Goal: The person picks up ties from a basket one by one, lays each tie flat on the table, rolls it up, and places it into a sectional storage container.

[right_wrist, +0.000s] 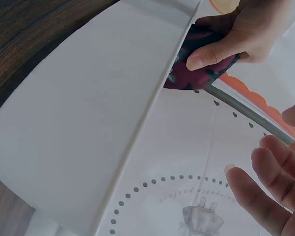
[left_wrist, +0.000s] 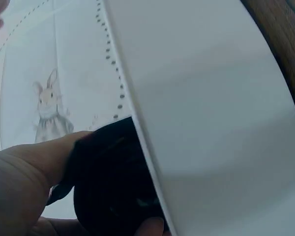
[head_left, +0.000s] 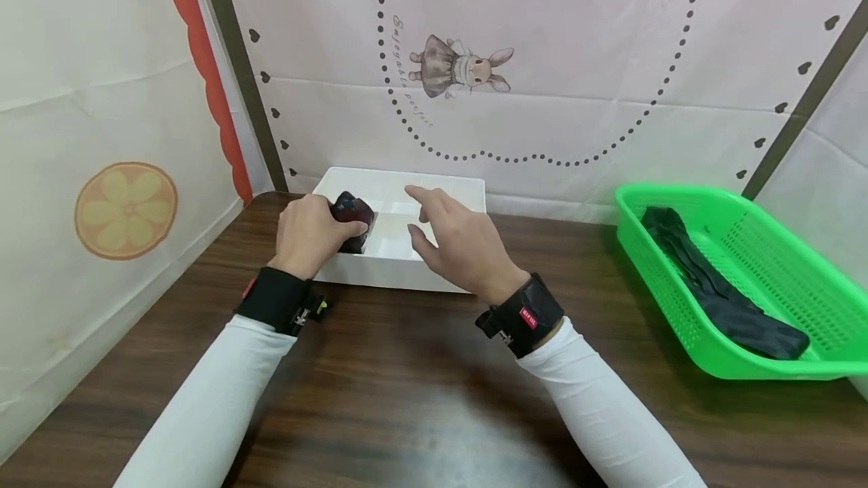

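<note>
Dark cloth, rolled into a bundle [head_left: 354, 215] with a reddish tint, sits in the left hand [head_left: 308, 236], whose fingers and thumb curl round it. The bundle is at the front left compartment of a white plastic box [head_left: 400, 271], partly below the box's rim and against its near wall. In the left wrist view the bundle [left_wrist: 113, 182] appears black, pressed between the thumb above and a fingertip below, right beside the box's white wall [left_wrist: 211, 137]. In the right wrist view the same bundle [right_wrist: 201, 73] shows its red and dark print, with the left hand's fingers [right_wrist: 211, 54] wrapped over it at the box edge [right_wrist: 137, 123].

Right hand [head_left: 461, 243]: it hovers above the middle of the box, just to the right of the bundle and not touching it; the fingers are spread and loosely bent, the forefinger pointing toward the far wall, and it holds nothing. The right wrist view shows its fingertips [right_wrist: 265, 182] relaxed and apart.

The box stands on a dark wooden table [head_left: 420, 382] against a printed backdrop with a rabbit figure [head_left: 461, 66]. Well apart to the right lies a green basket [head_left: 800, 367] holding a long dark cloth [head_left: 719, 292]. Both forearms wear white sleeves [head_left: 597, 398] and black wrist straps [head_left: 525, 315].
</note>
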The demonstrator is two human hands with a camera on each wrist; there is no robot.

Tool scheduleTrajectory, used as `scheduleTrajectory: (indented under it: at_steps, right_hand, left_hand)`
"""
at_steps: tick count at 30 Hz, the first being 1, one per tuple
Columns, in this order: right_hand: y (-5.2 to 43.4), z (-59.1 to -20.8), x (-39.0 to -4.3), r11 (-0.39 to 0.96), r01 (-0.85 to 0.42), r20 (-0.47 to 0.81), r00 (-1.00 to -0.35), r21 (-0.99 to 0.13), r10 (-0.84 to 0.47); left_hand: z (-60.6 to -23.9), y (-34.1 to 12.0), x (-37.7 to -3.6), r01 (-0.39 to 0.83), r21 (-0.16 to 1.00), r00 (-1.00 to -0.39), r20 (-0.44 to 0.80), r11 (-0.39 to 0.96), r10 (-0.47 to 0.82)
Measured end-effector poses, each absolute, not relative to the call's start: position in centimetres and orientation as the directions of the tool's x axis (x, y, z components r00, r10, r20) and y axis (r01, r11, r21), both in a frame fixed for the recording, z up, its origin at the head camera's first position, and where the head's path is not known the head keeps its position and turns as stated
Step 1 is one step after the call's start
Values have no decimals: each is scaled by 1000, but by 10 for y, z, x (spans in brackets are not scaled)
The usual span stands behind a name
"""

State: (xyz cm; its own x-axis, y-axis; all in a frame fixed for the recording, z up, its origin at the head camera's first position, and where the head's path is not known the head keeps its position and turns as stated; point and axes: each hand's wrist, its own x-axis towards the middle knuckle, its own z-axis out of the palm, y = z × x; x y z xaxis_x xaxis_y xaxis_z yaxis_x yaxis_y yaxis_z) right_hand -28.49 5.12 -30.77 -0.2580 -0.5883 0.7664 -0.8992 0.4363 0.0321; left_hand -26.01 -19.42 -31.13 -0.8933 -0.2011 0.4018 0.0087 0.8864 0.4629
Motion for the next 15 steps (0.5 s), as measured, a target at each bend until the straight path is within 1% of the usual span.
scheduleTrajectory:
  at_steps: [5,10,15]
  right_hand:
    - [49,-306,-284,420,-907,738,-271,19,-619]
    - [49,-306,-284,432,-902,731,-281,20,-621]
    - [51,-308,-284,439,-899,721,-292,18,-628]
  left_hand:
    - [-322,-188,-265,13,429,-884,427,903,-190]
    - [-331,-185,-268,11,379,-886,432,925,-166]
    - [-337,-187,-271,24,368,-888,436,930,-150]
